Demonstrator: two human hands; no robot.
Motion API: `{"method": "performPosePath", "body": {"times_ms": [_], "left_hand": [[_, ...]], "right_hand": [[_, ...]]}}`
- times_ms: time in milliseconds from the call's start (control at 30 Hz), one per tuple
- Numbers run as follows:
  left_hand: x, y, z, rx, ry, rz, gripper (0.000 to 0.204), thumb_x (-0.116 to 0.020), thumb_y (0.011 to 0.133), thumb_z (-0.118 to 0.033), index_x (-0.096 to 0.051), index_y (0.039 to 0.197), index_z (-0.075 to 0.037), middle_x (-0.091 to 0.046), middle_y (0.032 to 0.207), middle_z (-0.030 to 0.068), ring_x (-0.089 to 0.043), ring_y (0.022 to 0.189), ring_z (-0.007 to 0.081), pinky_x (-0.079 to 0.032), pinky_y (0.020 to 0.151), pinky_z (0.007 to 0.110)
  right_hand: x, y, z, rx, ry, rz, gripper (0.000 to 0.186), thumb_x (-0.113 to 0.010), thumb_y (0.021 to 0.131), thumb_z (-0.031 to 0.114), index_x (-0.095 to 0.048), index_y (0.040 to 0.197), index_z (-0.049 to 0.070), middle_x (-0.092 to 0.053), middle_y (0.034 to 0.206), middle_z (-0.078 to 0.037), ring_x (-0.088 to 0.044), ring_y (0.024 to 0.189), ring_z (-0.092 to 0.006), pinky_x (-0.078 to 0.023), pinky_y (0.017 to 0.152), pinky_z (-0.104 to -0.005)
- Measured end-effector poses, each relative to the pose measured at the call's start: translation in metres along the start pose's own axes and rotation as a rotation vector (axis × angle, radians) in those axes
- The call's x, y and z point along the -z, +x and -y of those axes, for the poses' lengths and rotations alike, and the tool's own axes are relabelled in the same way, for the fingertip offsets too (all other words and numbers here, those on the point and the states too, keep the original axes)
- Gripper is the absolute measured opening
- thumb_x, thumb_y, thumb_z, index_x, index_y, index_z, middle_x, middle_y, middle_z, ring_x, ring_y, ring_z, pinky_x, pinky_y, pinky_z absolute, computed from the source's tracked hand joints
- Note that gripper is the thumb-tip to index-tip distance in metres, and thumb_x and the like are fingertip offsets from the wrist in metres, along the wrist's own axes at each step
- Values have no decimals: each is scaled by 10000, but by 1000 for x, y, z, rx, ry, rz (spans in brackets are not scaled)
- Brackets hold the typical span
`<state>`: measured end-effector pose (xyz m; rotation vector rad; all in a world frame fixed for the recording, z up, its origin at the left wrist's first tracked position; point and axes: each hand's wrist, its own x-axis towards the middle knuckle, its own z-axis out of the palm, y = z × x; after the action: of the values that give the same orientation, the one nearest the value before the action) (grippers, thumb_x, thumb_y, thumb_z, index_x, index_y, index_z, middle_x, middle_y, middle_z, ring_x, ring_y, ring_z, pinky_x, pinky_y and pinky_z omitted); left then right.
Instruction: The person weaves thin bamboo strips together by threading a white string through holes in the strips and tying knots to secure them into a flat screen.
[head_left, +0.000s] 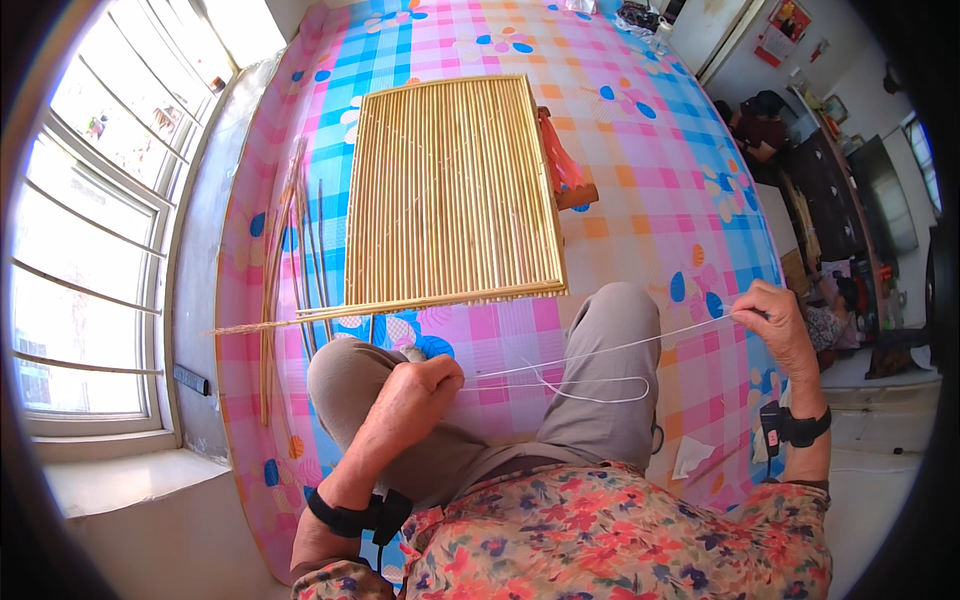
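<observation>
While a white cord is pinched in the right hand, its other stretch is gripped in the closed left hand; slack is looped between. Beyond the knees, a straw-coloured stalk panel is positioned over the checked floral sheet.

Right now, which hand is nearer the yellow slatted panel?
Left. The left hand is close to the near edge of the yellow slatted panel, not touching; the right hand is farther off to the panel's right.
</observation>
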<state>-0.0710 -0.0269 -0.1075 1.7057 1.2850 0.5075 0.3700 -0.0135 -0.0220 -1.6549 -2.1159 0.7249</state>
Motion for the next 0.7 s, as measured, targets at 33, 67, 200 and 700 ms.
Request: {"method": "performPosePath", "body": {"times_ms": [33,67,200,700], "left_hand": [[2,1,2,25,-2,-5,80,-581,868,-63,-607,863,13,-568,673,113,-560,618,184,-467,618,317],[3,0,5,22,46,-26,77,-583,864,-59,-604,861,15,-559,675,113,-544,620,177,-463,619,310],[10,0,2,45,62,53,107,-589,849,-106,-628,872,-9,-605,716,205,-625,686,375,-487,613,409],[-5,8,21,17,55,251,134,-605,856,-113,-661,918,-8,-634,694,116,-633,650,196,-500,647,313]], "right_hand": [[6,-6,-10,-21,-2,-39,42,-680,803,18,-643,801,-2,-529,695,-25,-476,635,-113,-378,575,-253],[11,-10,-16,-21,-1,-33,42,-680,803,18,-643,801,-2,-529,695,-25,-476,635,-113,-378,575,-253],[19,-20,-34,-43,-9,-135,50,-669,797,-1,-624,778,-10,-521,698,-21,-466,642,-103,-369,589,-245],[54,-37,-94,-143,322,-370,65,-644,882,58,-596,850,28,-539,739,-5,-490,564,-70,-387,476,-193]]}}
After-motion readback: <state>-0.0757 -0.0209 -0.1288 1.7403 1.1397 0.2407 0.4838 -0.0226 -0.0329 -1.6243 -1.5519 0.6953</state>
